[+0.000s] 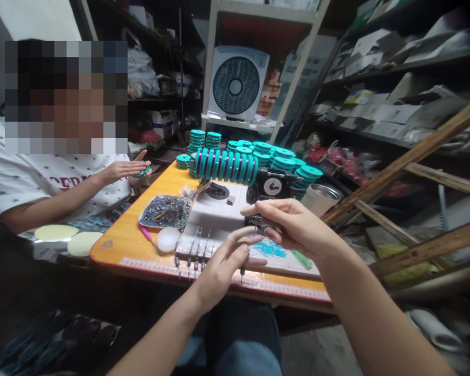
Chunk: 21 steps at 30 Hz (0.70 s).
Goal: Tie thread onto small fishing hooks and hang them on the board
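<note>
My left hand [225, 263] hovers over the near edge of the orange table [117, 243], fingers curled in a pinch on a thin dark-tipped piece that hangs down. My right hand [288, 224] is above it, fingers closed around a small dark object I cannot make out. Both are over a white pad [219, 216] with several thin wired pieces [194, 253] laid in a row. Blue bits [272, 248] lie scattered under my right hand.
A tray of small parts [166, 211], a white round lid [167, 239] and a pink pen sit left. Stacks of teal spools [258, 156] and a black device [272, 185] stand behind. A person at left holds a teal spool [143, 171]. Wooden poles [415, 156] lean right.
</note>
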{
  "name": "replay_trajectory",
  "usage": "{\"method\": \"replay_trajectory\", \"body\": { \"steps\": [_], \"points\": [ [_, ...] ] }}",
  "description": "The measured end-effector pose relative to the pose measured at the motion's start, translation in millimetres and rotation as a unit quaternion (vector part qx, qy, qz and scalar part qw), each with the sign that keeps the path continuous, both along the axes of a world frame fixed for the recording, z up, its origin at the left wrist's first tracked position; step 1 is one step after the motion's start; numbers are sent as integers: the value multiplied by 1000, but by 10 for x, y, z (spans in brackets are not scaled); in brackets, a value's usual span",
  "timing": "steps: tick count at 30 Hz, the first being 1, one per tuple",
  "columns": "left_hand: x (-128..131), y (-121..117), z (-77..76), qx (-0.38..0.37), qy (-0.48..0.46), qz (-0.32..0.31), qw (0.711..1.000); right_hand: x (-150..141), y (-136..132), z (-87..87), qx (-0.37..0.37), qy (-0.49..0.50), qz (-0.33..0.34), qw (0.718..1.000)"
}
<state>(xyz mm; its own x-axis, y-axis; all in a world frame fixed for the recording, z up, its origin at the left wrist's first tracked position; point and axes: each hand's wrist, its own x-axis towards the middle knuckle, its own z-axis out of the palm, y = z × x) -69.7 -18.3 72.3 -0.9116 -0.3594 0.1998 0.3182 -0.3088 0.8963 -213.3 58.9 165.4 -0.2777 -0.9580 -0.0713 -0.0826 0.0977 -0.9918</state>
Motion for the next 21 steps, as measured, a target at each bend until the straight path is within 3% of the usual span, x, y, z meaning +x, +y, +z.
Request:
{"method": "replay_trajectory", "body": {
  "steps": [6,8,11,15,21],
  "points": [
    [-239,-54,280,-142,1,98,985,-38,-14,9,10,72,12,997],
    [-246,-71,298,-181,-25,127,975,-25,-11,-16,7,32,14,999],
    [-209,-89,279,-196,-39,138,970,8,-32,-90,-16,-113,15,993],
    [-131,-44,211,-89,-29,59,994,58,-117,-204,-20,-292,-23,956],
    [3,155,70,117,-59,-12,991,55,-175,-286,-22,-316,-43,948]
  ]
}}
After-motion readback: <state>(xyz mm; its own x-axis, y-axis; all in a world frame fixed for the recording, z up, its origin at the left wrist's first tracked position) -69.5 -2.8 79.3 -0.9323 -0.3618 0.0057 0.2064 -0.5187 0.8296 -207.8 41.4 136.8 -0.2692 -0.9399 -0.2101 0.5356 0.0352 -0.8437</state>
